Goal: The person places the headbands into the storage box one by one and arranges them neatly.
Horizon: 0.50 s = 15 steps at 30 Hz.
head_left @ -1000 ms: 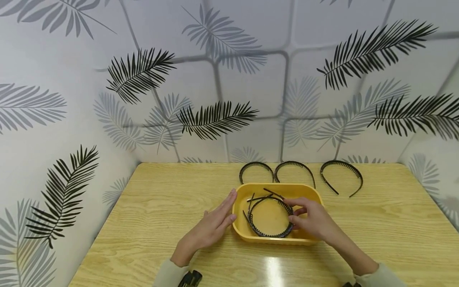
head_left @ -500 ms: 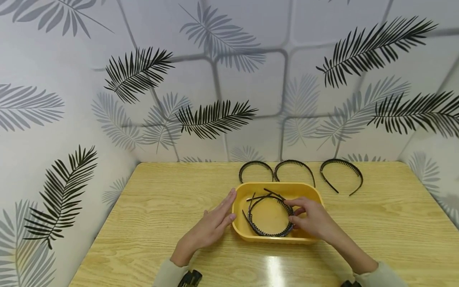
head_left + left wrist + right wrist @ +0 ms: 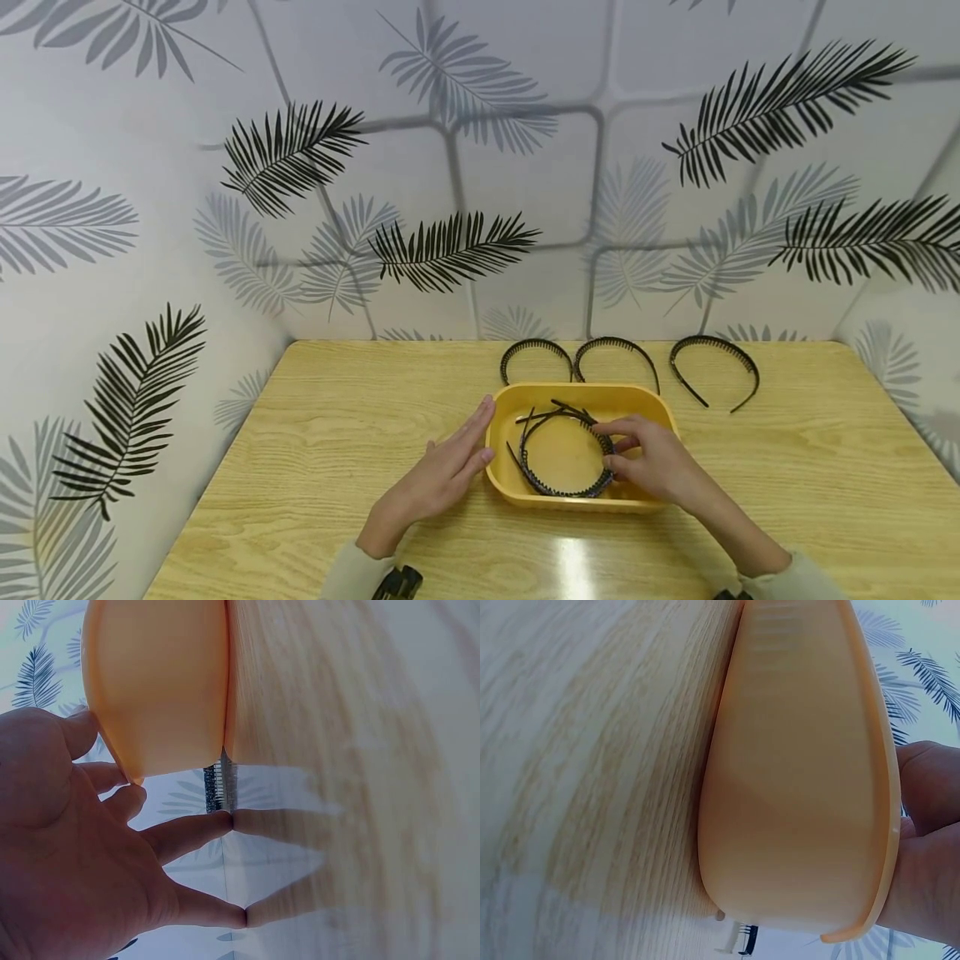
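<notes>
A yellow plastic basin (image 3: 516, 492) stands on the wooden table. Inside it lie several black toothed headbands (image 3: 561, 493), overlapping in a rough ring with their ends crossing at the upper left. My right hand (image 3: 652, 457) reaches in over the right side and pinches the ring's right edge between thumb and fingers; how many bands it holds is unclear. In the right wrist view, the basin wall (image 3: 802, 765) hides most of that hand. My left hand (image 3: 441, 477) touches the basin's left end; the left wrist view shows its fingers spread, thumb at the rim.
Behind the basin, three more black headbands lie along the table's far edge: a left one (image 3: 534, 342), a middle one (image 3: 618, 340) and a right one (image 3: 750, 364). A wall (image 3: 525, 192) with a leaf pattern rises behind the table (image 3: 330, 425).
The crossed headband ends at the top of the ring have shifted slightly downward in the basin. My right fingers have moved a little; the left hand and basin stay put.
</notes>
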### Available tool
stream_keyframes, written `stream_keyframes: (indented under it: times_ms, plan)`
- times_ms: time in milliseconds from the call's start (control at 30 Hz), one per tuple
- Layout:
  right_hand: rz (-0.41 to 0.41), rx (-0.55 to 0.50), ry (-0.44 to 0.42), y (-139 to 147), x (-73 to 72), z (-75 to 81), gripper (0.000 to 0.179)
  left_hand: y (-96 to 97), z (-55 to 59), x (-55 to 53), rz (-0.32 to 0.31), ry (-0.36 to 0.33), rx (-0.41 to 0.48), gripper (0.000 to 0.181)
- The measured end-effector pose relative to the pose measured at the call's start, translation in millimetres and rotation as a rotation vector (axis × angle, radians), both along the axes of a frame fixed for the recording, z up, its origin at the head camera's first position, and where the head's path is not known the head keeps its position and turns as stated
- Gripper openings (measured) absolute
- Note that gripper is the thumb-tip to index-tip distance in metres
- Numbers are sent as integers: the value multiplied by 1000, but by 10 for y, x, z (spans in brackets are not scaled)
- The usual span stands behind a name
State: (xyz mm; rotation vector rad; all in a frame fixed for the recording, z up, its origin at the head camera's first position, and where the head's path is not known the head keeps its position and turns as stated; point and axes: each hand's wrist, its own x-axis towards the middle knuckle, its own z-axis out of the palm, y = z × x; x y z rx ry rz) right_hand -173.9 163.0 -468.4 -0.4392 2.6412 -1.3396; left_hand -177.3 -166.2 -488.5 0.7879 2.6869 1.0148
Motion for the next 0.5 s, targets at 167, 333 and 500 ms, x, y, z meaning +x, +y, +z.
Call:
stream_keyframes:
  times_ms: [167, 333, 500]
  plan:
    - [-29, 2, 20, -3, 17, 0, 38, -7, -3, 3, 0, -2, 5, 64]
    - [-78, 5, 46, 1, 38, 23, 36, -9, 3, 5, 3, 3, 1, 63]
    - [-92, 13, 75, 29, 48, 54, 35, -5, 7, 4, 3, 5, -2, 63]
